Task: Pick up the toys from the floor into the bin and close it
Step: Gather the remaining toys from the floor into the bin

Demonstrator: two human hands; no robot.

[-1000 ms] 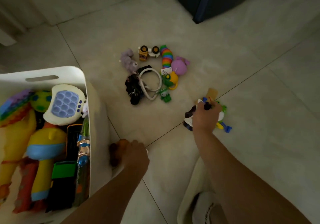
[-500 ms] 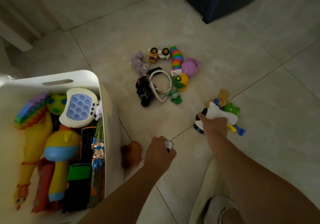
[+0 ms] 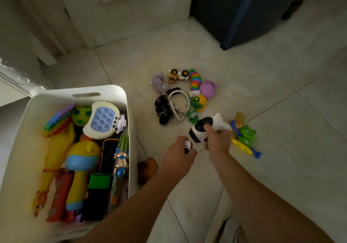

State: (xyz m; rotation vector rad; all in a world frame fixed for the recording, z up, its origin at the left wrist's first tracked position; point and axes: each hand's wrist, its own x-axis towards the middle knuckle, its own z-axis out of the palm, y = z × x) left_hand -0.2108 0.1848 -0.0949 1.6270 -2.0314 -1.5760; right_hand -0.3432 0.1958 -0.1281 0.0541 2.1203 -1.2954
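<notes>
The white bin (image 3: 120,92) on my left is open and already well filled with a pop-button game (image 3: 102,120), a yellow rattle (image 3: 82,160) and other toys, so a good share of the job looks done. My right hand (image 3: 217,141) grips a white and dark robot toy (image 3: 203,129) lifted off the floor (image 3: 281,167), and my left hand (image 3: 178,155) is curled around a small black and white toy (image 3: 187,146); neither is in the bin yet. A cluster is left on the floor farther out: a rainbow slug (image 3: 195,78), a purple plush (image 3: 158,82), a toy truck (image 3: 173,74), a black car (image 3: 163,108). To the right lies a green frog (image 3: 247,135), and a brown toy (image 3: 147,169) sits just beside the bin wall. Closing the bin comes last, I judge; I see no lid clearly.
</notes>
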